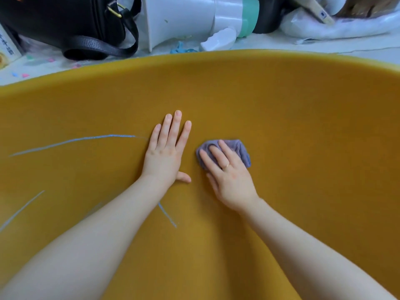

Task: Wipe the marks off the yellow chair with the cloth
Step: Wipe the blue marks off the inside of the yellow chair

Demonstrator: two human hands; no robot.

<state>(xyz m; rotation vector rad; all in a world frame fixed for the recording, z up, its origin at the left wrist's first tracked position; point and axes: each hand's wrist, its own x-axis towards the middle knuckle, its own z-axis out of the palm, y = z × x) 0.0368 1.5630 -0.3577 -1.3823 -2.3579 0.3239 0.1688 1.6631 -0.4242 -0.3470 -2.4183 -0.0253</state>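
Purple cloth (238, 151) is lying bunched under the right hand (229, 178), whose fingers are pressing it flat against the yellow chair (303, 126) rather than curling round it. Every remaining mark is lying to the left: a long pale-blue chalk line (73, 140) is running roughly crosswise, ending just beside the left hand (166, 152), which is resting spread and holding nothing. Two shorter strokes (167, 215) are slanting lower down; one is probably continuing beneath the left forearm. The seat around the cloth is looking clean.
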